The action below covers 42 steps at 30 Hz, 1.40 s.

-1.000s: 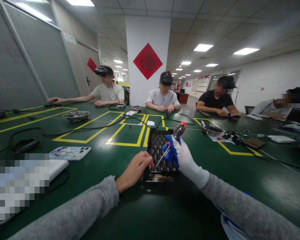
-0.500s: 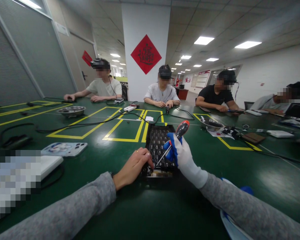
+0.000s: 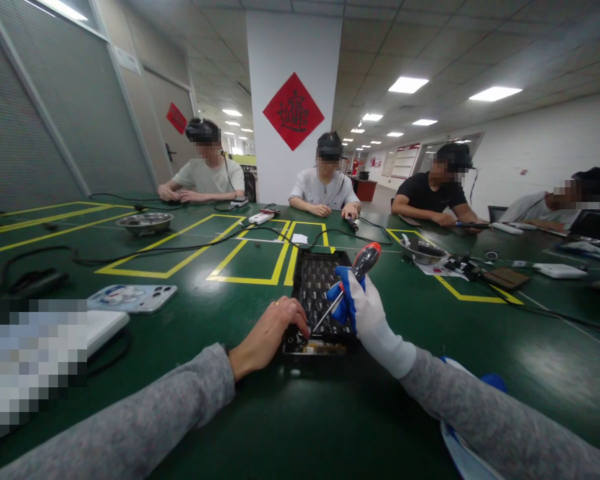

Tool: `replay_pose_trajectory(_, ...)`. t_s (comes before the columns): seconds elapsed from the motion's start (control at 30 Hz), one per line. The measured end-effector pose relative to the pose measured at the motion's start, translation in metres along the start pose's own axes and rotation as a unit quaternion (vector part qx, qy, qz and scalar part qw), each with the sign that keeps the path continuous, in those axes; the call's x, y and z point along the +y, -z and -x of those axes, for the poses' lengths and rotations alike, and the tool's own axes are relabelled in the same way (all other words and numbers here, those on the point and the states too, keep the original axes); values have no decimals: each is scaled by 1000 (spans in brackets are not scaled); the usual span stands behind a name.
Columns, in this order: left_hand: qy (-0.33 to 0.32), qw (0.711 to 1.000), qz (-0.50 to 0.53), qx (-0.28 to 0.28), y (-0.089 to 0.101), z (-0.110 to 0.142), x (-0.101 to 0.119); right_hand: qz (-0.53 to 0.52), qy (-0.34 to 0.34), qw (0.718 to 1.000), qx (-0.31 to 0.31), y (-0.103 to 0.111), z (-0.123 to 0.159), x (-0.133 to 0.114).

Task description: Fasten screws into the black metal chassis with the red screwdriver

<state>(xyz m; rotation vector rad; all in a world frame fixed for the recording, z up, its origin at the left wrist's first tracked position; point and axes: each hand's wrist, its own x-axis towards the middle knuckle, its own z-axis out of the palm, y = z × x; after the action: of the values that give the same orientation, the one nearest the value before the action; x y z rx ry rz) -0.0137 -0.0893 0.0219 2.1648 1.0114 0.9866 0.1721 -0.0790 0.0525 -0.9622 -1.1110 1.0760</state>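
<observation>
A flat black device (image 3: pixel 320 280) lies opened on the green table (image 3: pixel 290 413) in front of me. My right hand (image 3: pixel 363 313), in a white and blue glove, is closed round a screwdriver (image 3: pixel 347 280) with a red and black handle. The screwdriver's tip points down at the near left corner of the device. My bare left hand (image 3: pixel 267 333) rests at that same corner, fingers curled and pinched beside the tip. Whether those fingers hold anything is hidden.
A phone (image 3: pixel 133 298) and a white box (image 3: pixel 103 327) lie to my left, with black cables (image 3: pixel 145 252) running across yellow floor-tape outlines. Two metal bowls (image 3: pixel 143 222) stand further off. Several people sit along the far side of the table. A blue and white cloth (image 3: pixel 467 440) lies by my right arm.
The view has dipped and shifted slightly. My hands and the screwdriver stay at the device's near corner. The person at the far left has drawn an outstretched arm back in.
</observation>
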Motion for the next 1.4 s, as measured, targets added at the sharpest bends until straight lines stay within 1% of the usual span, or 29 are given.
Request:
replay_pose_trajectory(0.13, -2, 1000, 5, -4, 0, 0, 2, -4, -2, 1000, 1, 0, 0, 0)
replay_pose_trajectory(0.37, 10, 1000, 9, 8, 0, 0, 2, -2, 0, 1000, 1, 2, 0, 1)
replay_pose_trajectory(0.53, 4, 999, -43, -4, 0, -4, 3, -1, 1, 1000, 3, 2, 1, 1)
replay_pose_trajectory(0.63, -1, 998, -68, -3, -1, -7, 2, -16, 5, 1000, -16, 1, 2, -1)
replay_pose_trajectory(0.7, -7, 998, -65, 0, -1, -8, 0, -27, 6, 999, -40, 1, 4, -2)
replay_pose_trajectory(0.83, -13, 998, -54, -15, 0, -7, 0, -48, 9, 995, -81, 2, 4, 0)
replay_pose_trajectory(0.97, -18, 998, -56, -24, 2, -7, 2, -52, 2, 995, -84, 2, 3, 1)
replay_pose_trajectory(1.07, -19, 998, -59, 0, 2, -8, 2, -52, 2, 994, -91, 0, 3, -1)
replay_pose_trajectory(1.17, -12, 998, -52, 16, 1, -9, 0, -58, 7, 992, -111, -1, 5, -5)
replay_pose_trajectory(1.3, -7, 999, -50, 5, -1, -8, 0, -87, -20, 987, -133, 0, 5, -7)
replay_pose_trajectory(1.4, -18, 999, -50, -8, -2, -7, 2, -93, -19, 987, -133, 0, 3, -4)
